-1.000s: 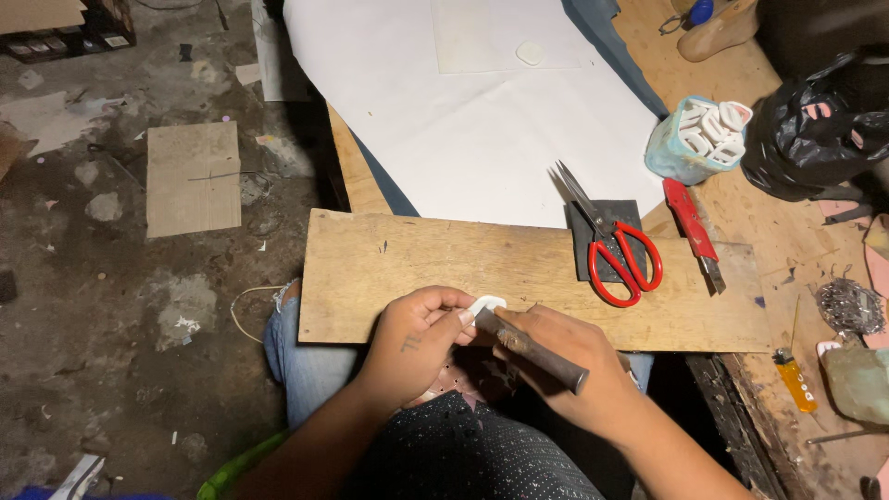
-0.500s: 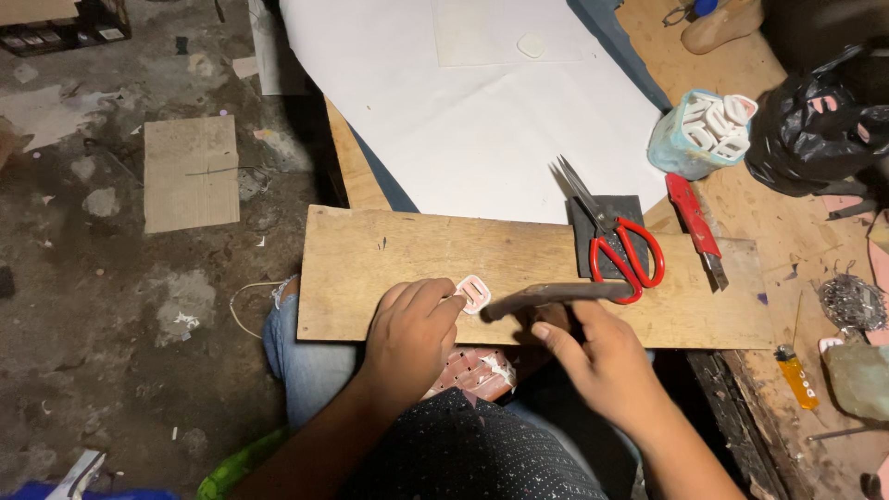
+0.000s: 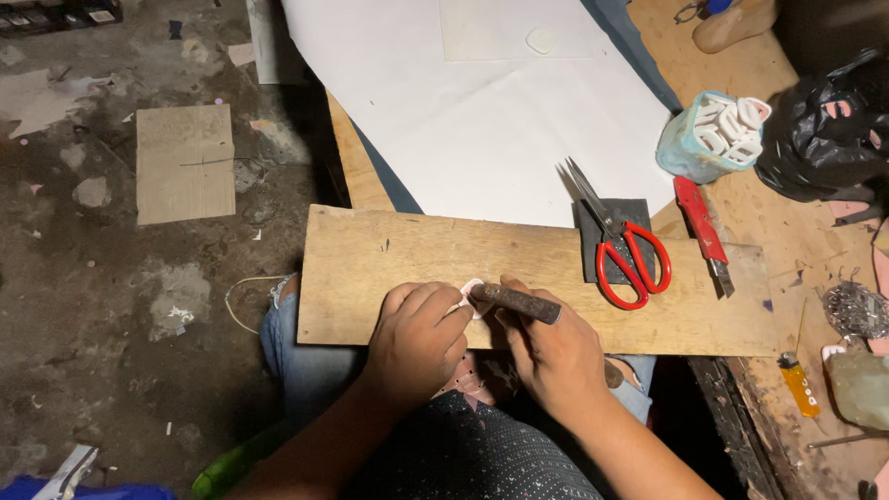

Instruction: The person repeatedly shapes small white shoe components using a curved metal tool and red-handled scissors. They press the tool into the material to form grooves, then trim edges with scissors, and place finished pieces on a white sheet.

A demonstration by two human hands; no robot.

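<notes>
Where the small white piece (image 3: 472, 296) lies on the near edge of the wooden board (image 3: 389, 268), the left hand (image 3: 417, 338) pins it with curled fingertips. The right hand (image 3: 556, 356) grips a dark rod-like tool (image 3: 515, 303), possibly a punch, its tip touching the piece. Farther along the board rest red-handled scissors (image 3: 625, 259), with a red utility knife (image 3: 701, 227) just beyond.
</notes>
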